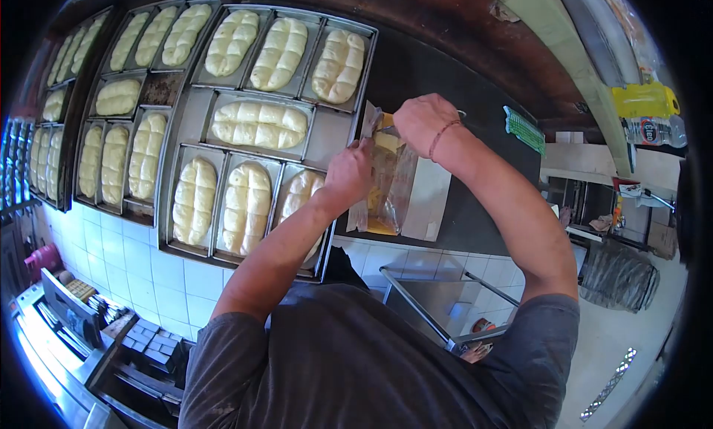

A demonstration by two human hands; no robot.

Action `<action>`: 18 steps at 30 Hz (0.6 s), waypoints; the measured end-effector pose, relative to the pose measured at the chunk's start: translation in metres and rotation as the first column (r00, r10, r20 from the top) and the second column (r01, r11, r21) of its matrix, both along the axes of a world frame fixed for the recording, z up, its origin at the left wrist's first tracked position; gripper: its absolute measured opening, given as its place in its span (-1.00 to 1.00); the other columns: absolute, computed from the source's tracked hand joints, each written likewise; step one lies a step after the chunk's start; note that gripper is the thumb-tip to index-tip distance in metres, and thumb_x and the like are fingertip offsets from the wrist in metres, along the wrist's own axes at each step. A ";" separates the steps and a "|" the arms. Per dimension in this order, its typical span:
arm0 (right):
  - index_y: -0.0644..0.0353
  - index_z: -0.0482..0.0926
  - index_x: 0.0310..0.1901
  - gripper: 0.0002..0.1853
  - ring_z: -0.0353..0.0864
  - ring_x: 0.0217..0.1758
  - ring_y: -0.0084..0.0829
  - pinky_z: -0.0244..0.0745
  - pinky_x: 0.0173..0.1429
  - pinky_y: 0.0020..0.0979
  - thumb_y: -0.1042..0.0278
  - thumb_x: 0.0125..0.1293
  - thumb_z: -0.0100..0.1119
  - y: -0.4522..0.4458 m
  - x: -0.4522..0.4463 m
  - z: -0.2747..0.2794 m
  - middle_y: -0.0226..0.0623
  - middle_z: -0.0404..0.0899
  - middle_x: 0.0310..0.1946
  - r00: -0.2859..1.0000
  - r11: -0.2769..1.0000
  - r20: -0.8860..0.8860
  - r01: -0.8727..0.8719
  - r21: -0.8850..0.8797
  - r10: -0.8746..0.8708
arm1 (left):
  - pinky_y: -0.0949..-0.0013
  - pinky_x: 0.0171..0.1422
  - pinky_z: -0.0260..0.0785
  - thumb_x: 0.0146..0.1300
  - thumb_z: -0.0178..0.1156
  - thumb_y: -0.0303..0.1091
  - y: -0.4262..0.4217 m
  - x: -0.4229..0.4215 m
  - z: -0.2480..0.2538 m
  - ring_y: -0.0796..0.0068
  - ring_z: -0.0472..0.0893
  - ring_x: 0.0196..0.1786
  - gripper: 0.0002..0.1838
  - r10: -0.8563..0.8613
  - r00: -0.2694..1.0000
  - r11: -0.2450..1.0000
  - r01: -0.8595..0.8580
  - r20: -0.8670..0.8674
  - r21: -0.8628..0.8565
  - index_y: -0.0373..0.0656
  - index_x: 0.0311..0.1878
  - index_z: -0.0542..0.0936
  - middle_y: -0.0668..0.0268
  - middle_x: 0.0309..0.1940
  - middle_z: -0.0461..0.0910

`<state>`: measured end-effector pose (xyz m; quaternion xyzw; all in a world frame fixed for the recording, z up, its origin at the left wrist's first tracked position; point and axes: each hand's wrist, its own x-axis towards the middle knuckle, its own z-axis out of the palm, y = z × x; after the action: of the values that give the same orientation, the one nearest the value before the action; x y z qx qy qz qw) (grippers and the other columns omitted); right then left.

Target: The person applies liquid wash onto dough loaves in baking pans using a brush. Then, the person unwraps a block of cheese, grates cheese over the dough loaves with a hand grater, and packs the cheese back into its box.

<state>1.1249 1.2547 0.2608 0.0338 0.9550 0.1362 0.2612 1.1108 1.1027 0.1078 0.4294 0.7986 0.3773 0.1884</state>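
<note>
A cardboard box (423,199) with a clear plastic liner (403,180) stands on the dark table, right of the dough trays. Inside the liner lies a pale yellow, butter-like mass (385,143). At the box's left edge, my left hand (350,171) is closed on the gathered plastic. My right hand (427,123) makes a fist above the far side of the box. A thin metal handle end (462,113) pokes out of that fist; the rest of the utensil is mostly hidden. Left of my left hand, shaped dough loaves (260,125) sit in a metal tray (197,121).
More trays of dough loaves (117,97) stand further left. A green scrubbing pad or cloth (523,132) lies at the table's right edge. Below the table is a metal-framed stand (416,303). A plastic bottle (653,131) is at the far right, beside a wooden beam (575,61).
</note>
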 end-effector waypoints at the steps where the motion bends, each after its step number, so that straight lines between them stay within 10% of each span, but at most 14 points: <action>1: 0.19 0.75 -0.37 -0.82 0.73 -0.19 -0.14 0.63 -0.09 -0.27 0.42 0.09 0.14 0.000 0.000 0.001 -0.09 0.71 -0.34 1.000 1.000 0.001 -0.005 0.000 0.005 | -0.03 -0.07 0.53 0.08 0.13 -0.49 0.000 -0.001 -0.002 -0.18 0.64 -0.20 -0.65 0.000 1.000 1.000 0.000 0.002 0.006 -0.26 -0.02 0.41 -0.13 -0.24 0.60; 18: 0.17 0.75 -0.38 -0.82 0.74 -0.20 -0.18 0.65 -0.13 -0.28 0.43 0.10 0.13 -0.008 0.011 -0.008 -0.15 0.71 -0.36 0.999 1.000 -0.030 0.028 0.001 -0.028 | -0.04 -0.10 0.52 0.04 0.13 -0.54 0.000 -0.002 -0.004 -0.19 0.63 -0.19 -0.61 -0.007 1.000 0.998 0.006 0.018 0.070 -0.24 0.00 0.41 -0.11 -0.21 0.59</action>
<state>1.1359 1.2467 0.2524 0.0494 0.9581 0.1326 0.2490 1.1092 1.1023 0.1043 0.4347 0.7819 0.4083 0.1818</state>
